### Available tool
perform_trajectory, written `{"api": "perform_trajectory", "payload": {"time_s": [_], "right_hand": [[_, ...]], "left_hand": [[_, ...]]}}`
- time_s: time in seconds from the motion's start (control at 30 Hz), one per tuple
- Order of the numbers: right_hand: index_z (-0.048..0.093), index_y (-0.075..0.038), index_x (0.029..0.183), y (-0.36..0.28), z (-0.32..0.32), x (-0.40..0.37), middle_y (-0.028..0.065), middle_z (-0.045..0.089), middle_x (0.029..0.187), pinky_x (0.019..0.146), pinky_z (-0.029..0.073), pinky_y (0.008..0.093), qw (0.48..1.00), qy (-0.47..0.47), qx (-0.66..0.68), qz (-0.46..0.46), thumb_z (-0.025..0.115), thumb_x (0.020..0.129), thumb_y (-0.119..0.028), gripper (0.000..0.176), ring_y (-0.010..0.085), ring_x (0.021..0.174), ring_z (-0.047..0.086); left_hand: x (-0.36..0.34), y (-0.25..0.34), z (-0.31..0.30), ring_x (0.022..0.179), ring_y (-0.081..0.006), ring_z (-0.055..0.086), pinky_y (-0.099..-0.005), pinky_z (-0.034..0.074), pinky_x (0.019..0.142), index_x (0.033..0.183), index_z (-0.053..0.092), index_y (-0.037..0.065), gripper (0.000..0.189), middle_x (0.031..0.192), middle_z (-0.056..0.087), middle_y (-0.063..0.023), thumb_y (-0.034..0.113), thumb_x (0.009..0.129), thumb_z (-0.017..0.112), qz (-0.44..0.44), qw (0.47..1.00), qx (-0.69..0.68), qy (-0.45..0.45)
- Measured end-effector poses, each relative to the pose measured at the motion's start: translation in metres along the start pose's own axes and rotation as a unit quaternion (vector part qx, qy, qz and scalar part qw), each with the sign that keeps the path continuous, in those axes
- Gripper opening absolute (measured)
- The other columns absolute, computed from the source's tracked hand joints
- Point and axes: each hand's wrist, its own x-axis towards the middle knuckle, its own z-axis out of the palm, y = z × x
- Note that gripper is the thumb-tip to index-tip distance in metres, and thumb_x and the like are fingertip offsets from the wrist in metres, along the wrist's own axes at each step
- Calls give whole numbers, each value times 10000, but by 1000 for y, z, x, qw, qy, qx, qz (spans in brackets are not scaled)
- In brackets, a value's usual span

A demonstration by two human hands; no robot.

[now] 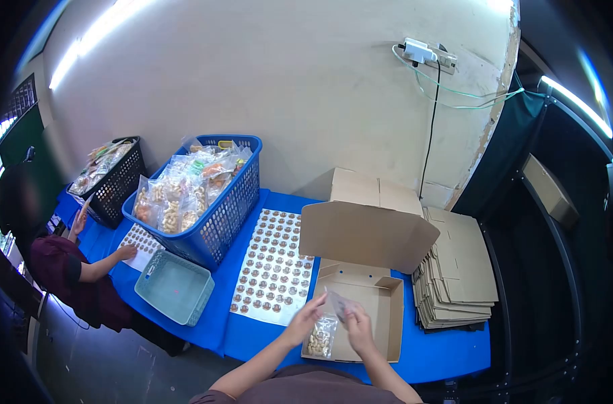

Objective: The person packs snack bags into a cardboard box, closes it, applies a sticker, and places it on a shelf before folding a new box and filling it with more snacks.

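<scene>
An open cardboard box lies in front of me on the blue table, its lid raised at the back. Inside its left part rests a clear bag of pale nuts. Over the box, my right hand is closed on a small clear bag with dark contents. My left hand is beside that bag, above the nuts, its fingers partly bent; whether they touch the bag is unclear. A sheet of round stickers lies left of the box.
A blue basket full of packets, a grey-green tray and a black basket stand leftward. Flattened cartons are stacked at right. Another person works at the far left. A cable hangs on the wall.
</scene>
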Motion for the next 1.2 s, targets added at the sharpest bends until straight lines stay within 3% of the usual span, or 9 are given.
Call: {"api": "perform_trajectory", "payload": {"time_s": [0.1,0.27,0.43,0.53,0.73,0.9,1.03,1.1,1.2], "right_hand": [[612,-27,1212,-15,13,-2,184,535,1184,950,421,370,994,-62,-49,-80,605,897,-132,332,312,1113,514],[654,-39,1099,-13,9,7,160,526,1218,996,390,389,998,7,-51,-29,717,805,-115,310,294,1157,499],[699,-14,1030,-6,-2,8,100,490,1309,1026,366,354,986,-57,133,82,687,865,-142,209,205,1214,452],[702,-11,1071,-20,-9,7,109,525,1308,1025,376,348,984,-74,138,88,617,925,-172,233,208,1210,477],[629,1,1205,-26,-3,4,180,635,1158,927,466,349,977,85,178,81,564,959,-167,304,236,1089,593],[616,-14,1231,-38,15,-5,180,603,1176,936,456,352,997,-15,-20,-74,543,946,-124,313,272,1115,569],[630,-25,1215,-48,19,1,130,554,1097,944,439,361,991,-4,-77,-110,605,874,-93,348,289,1062,545],[663,-21,1140,-71,27,3,127,555,1102,931,442,351,985,154,-18,-73,651,846,-100,305,277,1102,525],[690,-15,1013,-39,8,2,101,595,1074,924,443,335,995,42,88,-4,681,853,-134,200,221,1068,556]], "left_hand": [[-12,1,31,1285,-171,421,-327,331,1078,1441,347,-5,567,1461,387,-119,257,981,550,-79,992,-95,0],[-11,23,28,993,-150,617,-310,410,999,1165,639,-15,361,1089,679,-74,282,981,548,-83,993,-52,60],[-10,21,8,1091,-194,592,-343,371,1047,1221,602,-15,481,1171,647,-114,378,1023,407,-127,991,6,30],[-9,23,-7,1290,-219,445,-336,307,1099,1371,432,-44,504,1366,503,-154,324,1053,298,-67,981,-105,-151],[-10,41,-7,1351,-238,366,-356,263,1125,1439,346,2,499,1462,386,-147,267,1022,412,-4,1000,22,20],[-18,30,27,1350,-260,366,-384,277,1116,1464,313,41,605,1418,424,-169,321,975,532,82,994,62,42],[-17,41,24,1221,-171,475,-302,407,1002,1265,536,-8,384,1371,482,-120,195,945,603,-5,999,5,46],[-18,44,25,1091,-140,550,-279,451,927,1118,628,-18,261,1235,593,-106,184,961,580,0,999,-39,33],[-21,48,17,1053,-150,593,-285,464,914,1148,627,-22,378,1070,672,-99,300,1006,492,-61,997,30,38]]}}
